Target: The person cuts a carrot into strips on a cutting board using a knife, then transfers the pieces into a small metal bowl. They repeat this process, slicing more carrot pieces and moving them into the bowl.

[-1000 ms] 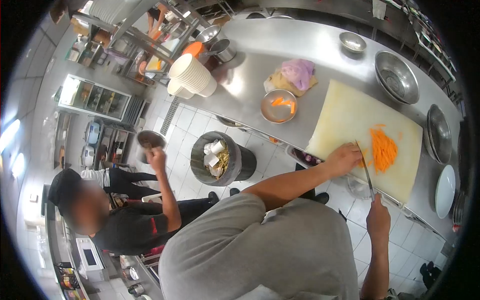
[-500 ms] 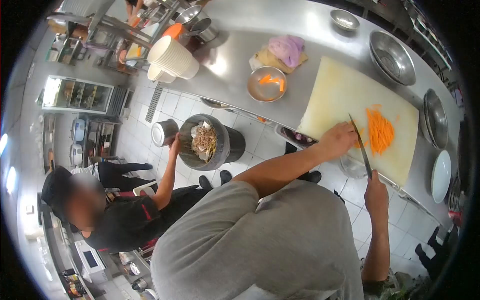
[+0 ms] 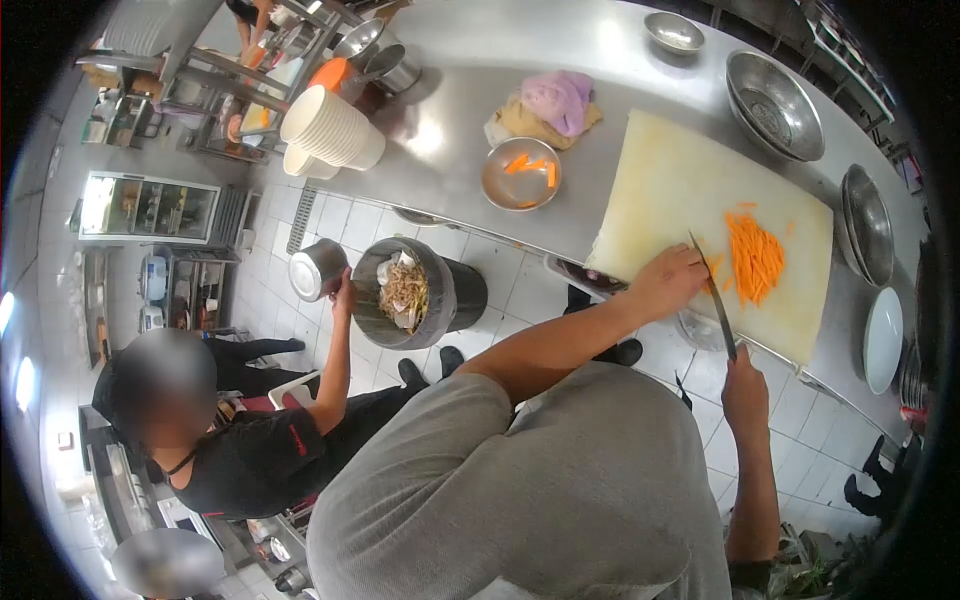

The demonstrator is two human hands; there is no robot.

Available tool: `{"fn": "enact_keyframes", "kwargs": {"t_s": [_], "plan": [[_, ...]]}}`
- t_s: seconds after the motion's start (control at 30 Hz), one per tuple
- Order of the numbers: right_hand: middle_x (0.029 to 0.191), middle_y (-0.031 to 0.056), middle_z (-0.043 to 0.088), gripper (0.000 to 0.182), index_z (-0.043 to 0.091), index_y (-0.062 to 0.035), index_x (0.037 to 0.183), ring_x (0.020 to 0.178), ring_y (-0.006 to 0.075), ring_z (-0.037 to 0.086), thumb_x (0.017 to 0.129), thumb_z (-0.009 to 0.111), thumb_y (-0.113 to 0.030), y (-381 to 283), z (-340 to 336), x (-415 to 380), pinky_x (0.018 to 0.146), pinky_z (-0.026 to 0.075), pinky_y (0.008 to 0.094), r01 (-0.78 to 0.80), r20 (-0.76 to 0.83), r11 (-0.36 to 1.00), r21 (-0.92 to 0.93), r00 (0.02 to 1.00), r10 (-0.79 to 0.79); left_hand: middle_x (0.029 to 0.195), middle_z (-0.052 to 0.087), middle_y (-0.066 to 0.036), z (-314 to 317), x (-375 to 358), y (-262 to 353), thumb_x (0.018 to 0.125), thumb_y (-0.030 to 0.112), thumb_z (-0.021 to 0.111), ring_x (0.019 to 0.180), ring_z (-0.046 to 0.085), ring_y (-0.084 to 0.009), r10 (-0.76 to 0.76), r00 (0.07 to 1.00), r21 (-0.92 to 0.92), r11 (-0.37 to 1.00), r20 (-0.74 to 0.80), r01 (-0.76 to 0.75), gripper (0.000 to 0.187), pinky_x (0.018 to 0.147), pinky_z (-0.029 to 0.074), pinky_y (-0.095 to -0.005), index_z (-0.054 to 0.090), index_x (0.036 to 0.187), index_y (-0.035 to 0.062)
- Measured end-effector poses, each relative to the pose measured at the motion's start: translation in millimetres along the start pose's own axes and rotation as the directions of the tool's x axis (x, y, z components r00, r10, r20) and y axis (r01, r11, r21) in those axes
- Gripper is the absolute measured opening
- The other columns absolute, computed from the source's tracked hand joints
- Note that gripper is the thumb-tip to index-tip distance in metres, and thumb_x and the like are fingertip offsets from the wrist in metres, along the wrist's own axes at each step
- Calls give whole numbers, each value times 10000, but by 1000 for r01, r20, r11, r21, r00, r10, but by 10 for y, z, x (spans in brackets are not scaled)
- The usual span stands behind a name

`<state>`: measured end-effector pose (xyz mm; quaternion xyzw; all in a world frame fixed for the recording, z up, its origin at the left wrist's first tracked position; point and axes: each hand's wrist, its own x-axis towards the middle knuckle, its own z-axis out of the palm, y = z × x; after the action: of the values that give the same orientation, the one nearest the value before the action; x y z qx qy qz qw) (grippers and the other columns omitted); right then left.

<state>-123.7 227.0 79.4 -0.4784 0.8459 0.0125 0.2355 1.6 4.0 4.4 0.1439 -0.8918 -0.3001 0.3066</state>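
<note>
My right hand (image 3: 746,392) grips the handle of a kitchen knife (image 3: 721,312), its blade angled across the near part of a pale cutting board (image 3: 665,165). Against the blade, my left hand (image 3: 668,281) has its fingers bent down on the board, over carrot; orange bits show at the fingertips, and the rest is hidden under them. On the far side of the blade lies a pile of carrot strips (image 3: 757,258), with a few loose strips around it. A small metal bowl (image 3: 522,192) holding several carrot pieces stands to the left of the board.
Metal bowls (image 3: 775,105) and a white oval plate (image 3: 883,340) line the steel counter (image 3: 455,110). Folded cloths (image 3: 555,105) and stacked paper tubs (image 3: 333,128) stand leftward. A co-worker (image 3: 255,450) holds a metal pot (image 3: 317,270) beside a lined waste bin (image 3: 440,290).
The view has shifted slightly. My hands and the knife stay in nearly the same place on the board. The co-worker's head has turned and the pot tilts differently; another person's head appears at lower left.
</note>
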Motion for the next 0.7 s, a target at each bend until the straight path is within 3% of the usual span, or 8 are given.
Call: {"fn": "enact_keyframes", "kwargs": {"t_s": [0.07, 0.23, 0.3, 0.37, 0.4, 0.53, 0.7], "plan": [[833, 269, 698, 331, 495, 9, 1338, 786, 462, 686, 1041, 490, -137, 39, 86, 140, 716, 542, 573, 51, -62, 998, 43, 997, -49, 949, 644, -96, -26, 21, 23, 814, 62, 692, 943, 623, -317, -3, 1000, -2, 1000, -7, 3, 105, 867, 524, -429, 703, 918, 52], [866, 264, 706, 339, 509, 4, 1343, 816, 460, 689, 1037, 486, -138, -63, -69, 140, 731, 537, 579, 39, 14, 999, -4, 999, -39, 922, 636, -103, 42, -47, -6, 802, 63, 642, 947, 616, -319, -20, 999, 24, 999, -34, 21, 58, 869, 515, -424, 693, 824, 47], [871, 263, 707, 377, 509, -3, 1376, 824, 452, 688, 1026, 500, -144, 70, 21, 2, 734, 542, 564, 33, 17, 999, -3, 999, -33, 955, 655, -112, 135, -101, -116, 827, 73, 696, 961, 621, -323, 22, 999, 101, 995, 32, -25, 102, 897, 524, -418, 718, 924, 51], [820, 240, 697, 389, 516, -8, 1363, 783, 451, 686, 990, 505, -117, 320, 423, 103, 714, 549, 568, 167, -175, 986, 6, 971, -164, 953, 651, -120, 23, -23, 3, 827, 85, 701, 970, 617, -333, 22, 999, -60, 998, -44, -25, 85, 910, 520, -417, 710, 908, 58], [830, 279, 690, 384, 506, 24, 1342, 766, 476, 680, 980, 521, -102, 293, 363, 167, 705, 542, 593, 80, -57, 997, 14, 995, -79, 956, 651, -124, -13, 6, 44, 829, 80, 706, 963, 617, -343, 35, 999, -19, 999, -8, -35, 84, 899, 519, -427, 705, 910, 58], [788, 244, 693, 314, 536, -23, 1251, 756, 434, 701, 943, 492, -65, -81, -246, 46, 681, 554, 568, 33, 0, 997, 69, 999, -33, 918, 646, -111, 33, 23, 1, 810, 10, 708, 894, 615, -335, 8, 1000, -15, 1000, 9, -8, 85, 805, 525, -432, 696, 887, 43], [772, 235, 687, 291, 532, -44, 1242, 748, 429, 699, 957, 503, -94, 61, 85, 37, 668, 552, 557, 48, -52, 992, 115, 998, -43, 910, 655, -110, -2, 29, 63, 793, -8, 735, 863, 623, -326, -23, 999, 17, 1000, 30, 23, 83, 757, 531, -417, 695, 855, 29]]}}
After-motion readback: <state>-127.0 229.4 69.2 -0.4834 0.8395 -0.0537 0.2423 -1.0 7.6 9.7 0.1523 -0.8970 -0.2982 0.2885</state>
